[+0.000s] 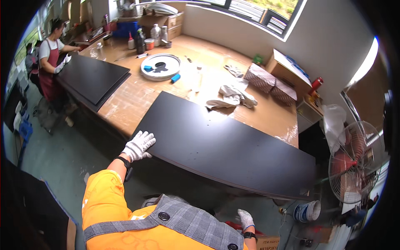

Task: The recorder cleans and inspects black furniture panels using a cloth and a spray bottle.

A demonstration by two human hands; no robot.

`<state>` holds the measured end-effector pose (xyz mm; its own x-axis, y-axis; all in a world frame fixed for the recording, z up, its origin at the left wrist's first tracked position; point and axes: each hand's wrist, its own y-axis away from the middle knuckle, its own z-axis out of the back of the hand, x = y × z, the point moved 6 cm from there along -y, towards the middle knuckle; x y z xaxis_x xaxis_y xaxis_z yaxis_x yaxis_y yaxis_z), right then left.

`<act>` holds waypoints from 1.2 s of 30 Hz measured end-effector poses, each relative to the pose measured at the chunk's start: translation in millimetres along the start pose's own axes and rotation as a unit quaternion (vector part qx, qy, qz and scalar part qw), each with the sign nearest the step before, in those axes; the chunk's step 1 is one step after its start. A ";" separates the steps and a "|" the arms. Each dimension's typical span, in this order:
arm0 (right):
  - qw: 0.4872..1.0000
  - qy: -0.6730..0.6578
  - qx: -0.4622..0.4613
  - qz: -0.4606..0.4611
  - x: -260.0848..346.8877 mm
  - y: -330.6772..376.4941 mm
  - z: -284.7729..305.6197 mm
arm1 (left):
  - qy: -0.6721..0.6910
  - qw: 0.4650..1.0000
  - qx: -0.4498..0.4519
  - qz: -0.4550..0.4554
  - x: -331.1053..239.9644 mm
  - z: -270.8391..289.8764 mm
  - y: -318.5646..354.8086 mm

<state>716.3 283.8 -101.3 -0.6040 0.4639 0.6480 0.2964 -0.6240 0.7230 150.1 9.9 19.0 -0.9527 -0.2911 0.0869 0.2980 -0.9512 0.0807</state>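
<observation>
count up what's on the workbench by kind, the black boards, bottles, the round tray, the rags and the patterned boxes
Black boards: 3, one under the left hand at, two stacked at
Bottles: about 5, tightly clustered
Round tray: 1
White rags: 1 heap
Patterned boxes: 2
Total: about 12

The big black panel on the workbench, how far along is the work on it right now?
The black panel already lies flat on the wooden workbench, its near edge overhanging. In hand: the gloved left hand rests on its near-left corner; the right hand hangs low, off the panel. The white rags and round tray sit untouched beyond, so wiping or coating looks not yet begun.
</observation>
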 end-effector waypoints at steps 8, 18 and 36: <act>0.985 -0.159 0.046 0.041 68.8 8.6 -40.3 | 0.009 0.902 -0.038 0.430 117.9 -60.9 115.0; 0.886 -0.463 0.020 0.022 107.3 -14.3 -60.1 | 0.095 0.971 -0.078 0.206 32.0 -17.3 52.9; 0.825 -0.561 -0.048 0.054 139.2 35.3 -22.9 | -0.033 0.982 -0.171 0.067 5.9 80.9 94.4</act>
<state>625.7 311.9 9.0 0.5024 0.6587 0.5601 0.2115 -0.7217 0.6591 177.4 -73.3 107.5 -0.8971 -0.4191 0.1397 0.3721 -0.8872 -0.2728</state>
